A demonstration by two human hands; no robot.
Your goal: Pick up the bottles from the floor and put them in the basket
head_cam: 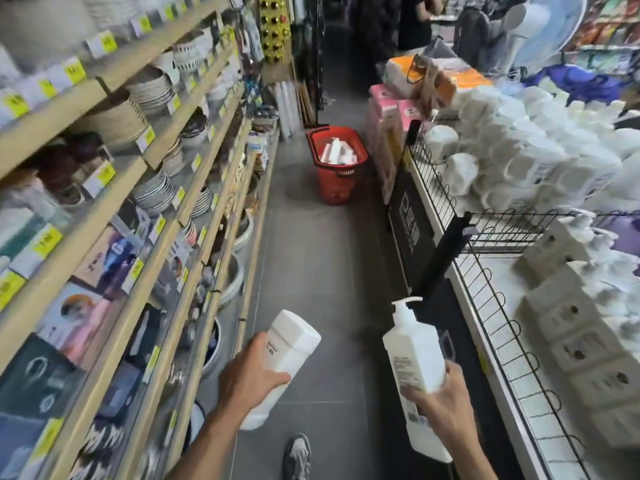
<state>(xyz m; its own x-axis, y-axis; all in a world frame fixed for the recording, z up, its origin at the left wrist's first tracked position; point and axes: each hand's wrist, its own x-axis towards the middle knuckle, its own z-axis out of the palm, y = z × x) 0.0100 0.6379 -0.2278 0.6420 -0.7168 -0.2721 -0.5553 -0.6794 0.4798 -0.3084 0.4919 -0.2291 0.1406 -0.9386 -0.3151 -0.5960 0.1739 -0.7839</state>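
White capped bottle [292, 348] gripped in left hand [247, 379], pump bottle [412, 355] in right hand [441, 408]; basket [334, 188] well ahead.

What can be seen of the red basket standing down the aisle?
The red basket looks like plastic, with slotted walls, a dark grip hole in its near wall and what seems a handle folded along the rim. It stands upright on the grey tiled floor, far down the aisle, close to the right-hand display. White bottles lie piled inside it.

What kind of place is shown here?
Probably a household goods shop: an aisle of shelves with yellow price tags, stacked plates, and a red shopping basket holding white bottles on the floor.
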